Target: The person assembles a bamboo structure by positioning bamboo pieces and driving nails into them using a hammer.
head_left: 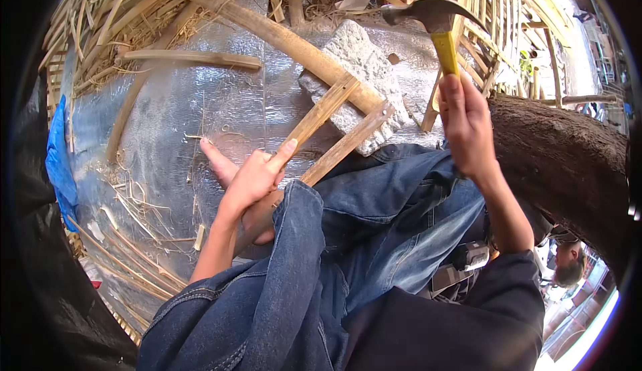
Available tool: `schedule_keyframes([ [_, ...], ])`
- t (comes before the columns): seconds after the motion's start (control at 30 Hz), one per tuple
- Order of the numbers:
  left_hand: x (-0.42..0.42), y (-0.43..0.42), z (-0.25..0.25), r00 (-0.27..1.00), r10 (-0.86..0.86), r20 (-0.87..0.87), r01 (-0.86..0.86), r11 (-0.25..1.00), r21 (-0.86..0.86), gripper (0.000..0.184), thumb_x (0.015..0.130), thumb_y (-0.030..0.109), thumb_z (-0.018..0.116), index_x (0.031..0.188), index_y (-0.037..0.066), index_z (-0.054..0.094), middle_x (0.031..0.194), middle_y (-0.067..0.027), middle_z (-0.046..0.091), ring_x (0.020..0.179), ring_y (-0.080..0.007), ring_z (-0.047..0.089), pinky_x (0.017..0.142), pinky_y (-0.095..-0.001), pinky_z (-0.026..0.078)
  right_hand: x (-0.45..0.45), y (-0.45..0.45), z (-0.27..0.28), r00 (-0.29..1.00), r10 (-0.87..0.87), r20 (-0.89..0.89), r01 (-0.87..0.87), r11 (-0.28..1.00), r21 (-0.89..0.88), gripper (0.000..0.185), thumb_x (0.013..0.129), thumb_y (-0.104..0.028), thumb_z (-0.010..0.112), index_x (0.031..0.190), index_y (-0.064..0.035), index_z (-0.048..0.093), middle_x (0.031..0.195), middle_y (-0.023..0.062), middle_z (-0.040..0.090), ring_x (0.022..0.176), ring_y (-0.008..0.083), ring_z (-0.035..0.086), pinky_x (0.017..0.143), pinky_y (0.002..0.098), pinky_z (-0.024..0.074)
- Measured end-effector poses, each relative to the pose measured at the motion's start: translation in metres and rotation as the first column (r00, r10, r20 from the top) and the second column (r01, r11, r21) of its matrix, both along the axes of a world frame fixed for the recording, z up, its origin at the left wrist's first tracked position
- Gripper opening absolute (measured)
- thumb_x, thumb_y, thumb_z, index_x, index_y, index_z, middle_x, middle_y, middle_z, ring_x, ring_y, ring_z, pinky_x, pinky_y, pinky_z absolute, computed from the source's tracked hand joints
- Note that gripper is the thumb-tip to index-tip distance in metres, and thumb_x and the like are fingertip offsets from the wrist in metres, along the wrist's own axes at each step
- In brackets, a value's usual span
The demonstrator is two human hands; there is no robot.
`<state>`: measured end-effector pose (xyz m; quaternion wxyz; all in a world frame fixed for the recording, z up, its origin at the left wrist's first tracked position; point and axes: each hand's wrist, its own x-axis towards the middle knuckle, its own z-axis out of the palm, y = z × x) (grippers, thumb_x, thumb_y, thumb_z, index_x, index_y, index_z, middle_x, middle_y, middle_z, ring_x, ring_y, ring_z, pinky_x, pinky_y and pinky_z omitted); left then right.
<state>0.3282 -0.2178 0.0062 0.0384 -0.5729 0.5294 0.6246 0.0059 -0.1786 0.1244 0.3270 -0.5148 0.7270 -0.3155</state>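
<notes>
My right hand [468, 120] is raised and wrapped round the yellow handle of a claw hammer [438, 23], its dark head up and away from the wood. With my left hand [257, 177] I grip a flat wooden strip [321, 110], thumb along its top. That strip's far end lies across a thick bamboo pole [287, 42], where a small dark spot shows. A second wooden strip [351, 140] crosses the pole's near end, roughly parallel to the first. Beneath the joint sits a rough grey concrete block [364, 57].
Silvery sheeting [234, 97] covers the floor, with bamboo shavings [140, 207] at left. A loose stick [194, 58] lies at upper left. Bamboo strips [100, 20] pile up behind. A tree trunk [562, 150] stands right, near a power tool [471, 257]. Another person [568, 264] is at far right.
</notes>
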Motion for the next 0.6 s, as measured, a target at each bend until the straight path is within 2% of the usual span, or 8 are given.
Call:
schedule_keyframes([
  [0.03,0.000,0.000,0.001,1.000,-0.007,-0.003,0.007,1.000,-0.004,0.083,0.094,0.070,0.047,0.053,-0.001,0.056,0.050,-0.0130,0.054,0.052,-0.0230,0.055,0.058,-0.0372,0.044,0.003,0.005,-0.009,1.000,-0.011,-0.020,0.011,1.000,-0.026,0.030,0.107,-0.027,0.047,0.097,-0.0003,0.056,0.058,0.0121,0.048,0.049,0.0245,0.046,0.047,0.0392,0.0358],
  [0.07,0.000,0.000,0.001,1.000,-0.009,0.000,0.009,1.000,-0.012,0.083,0.094,0.070,0.047,0.053,-0.001,0.056,0.050,-0.0127,0.054,0.051,-0.0222,0.054,0.057,-0.0365,0.044,0.003,0.005,-0.011,0.960,0.205,-0.190,-0.186,0.976,0.116,0.024,0.106,-0.023,0.047,0.097,-0.0010,0.053,0.057,0.0199,0.051,0.049,0.0355,0.052,0.048,0.0454,0.0385],
  [0.1,0.000,-0.001,0.001,1.000,-0.008,0.004,0.008,1.000,-0.021,0.083,0.094,0.070,0.047,0.052,-0.001,0.056,0.050,-0.0124,0.054,0.050,-0.0215,0.053,0.055,-0.0358,0.044,0.003,0.008,-0.027,0.820,0.399,-0.411,-0.362,0.917,0.168,0.020,0.105,-0.020,0.049,0.096,-0.0019,0.051,0.058,0.0235,0.053,0.053,0.0445,0.054,0.051,0.0513,0.0401],
  [0.3,-0.002,-0.002,0.007,1.000,-0.006,-0.013,0.006,1.000,0.019,0.084,0.093,0.074,0.046,0.051,0.001,0.053,0.049,-0.0106,0.052,0.049,-0.0204,0.050,0.052,-0.0355,0.042,0.021,0.007,0.008,0.906,0.163,-0.390,-0.205,0.976,-0.070,0.019,0.103,-0.021,0.052,0.098,-0.0031,0.049,0.058,0.0212,0.054,0.055,0.0432,0.059,0.049,0.0516,0.0428],
  [0.37,-0.001,-0.003,0.005,1.000,-0.012,-0.017,0.012,1.000,0.009,0.084,0.093,0.074,0.046,0.051,0.001,0.053,0.049,-0.0103,0.052,0.048,-0.0204,0.050,0.051,-0.0357,0.041,0.016,0.018,-0.019,0.807,0.304,-0.507,-0.330,0.943,0.041,0.018,0.102,-0.022,0.053,0.099,-0.0041,0.049,0.059,0.0208,0.056,0.056,0.0431,0.060,0.049,0.0518,0.0444],
  [0.4,0.000,-0.002,0.004,1.000,-0.022,-0.016,0.022,1.000,0.010,0.085,0.092,0.075,0.046,0.051,0.001,0.053,0.049,-0.0100,0.051,0.048,-0.0205,0.049,0.051,-0.0359,0.041,0.016,0.018,-0.028,0.739,0.405,-0.538,-0.351,0.914,0.205,0.018,0.102,-0.022,0.054,0.101,-0.0048,0.049,0.060,0.0209,0.057,0.057,0.0432,0.060,0.051,0.0510,0.0465],
  [0.5,0.002,-0.004,-0.007,0.998,-0.029,-0.050,0.031,0.999,0.037,0.085,0.092,0.075,0.045,0.051,0.001,0.053,0.049,-0.0103,0.051,0.047,-0.0203,0.048,0.050,-0.0360,0.040,0.017,0.017,-0.011,0.807,0.306,-0.506,-0.294,0.950,0.106,0.017,0.102,-0.019,0.053,0.100,-0.0022,0.050,0.062,0.0214,0.059,0.056,0.0433,0.059,0.051,0.0500,0.0450],
  [0.6,-0.001,-0.004,0.007,0.999,-0.018,-0.043,0.021,0.997,0.070,0.084,0.091,0.076,0.045,0.051,0.002,0.053,0.049,-0.0093,0.051,0.047,-0.0200,0.048,0.050,-0.0364,0.039,0.024,0.028,-0.006,0.931,0.154,-0.332,-0.234,0.948,-0.214,0.010,0.098,-0.007,0.057,0.103,-0.0012,0.052,0.061,0.0202,0.058,0.053,0.0415,0.059,0.048,0.0467,0.0444],
])
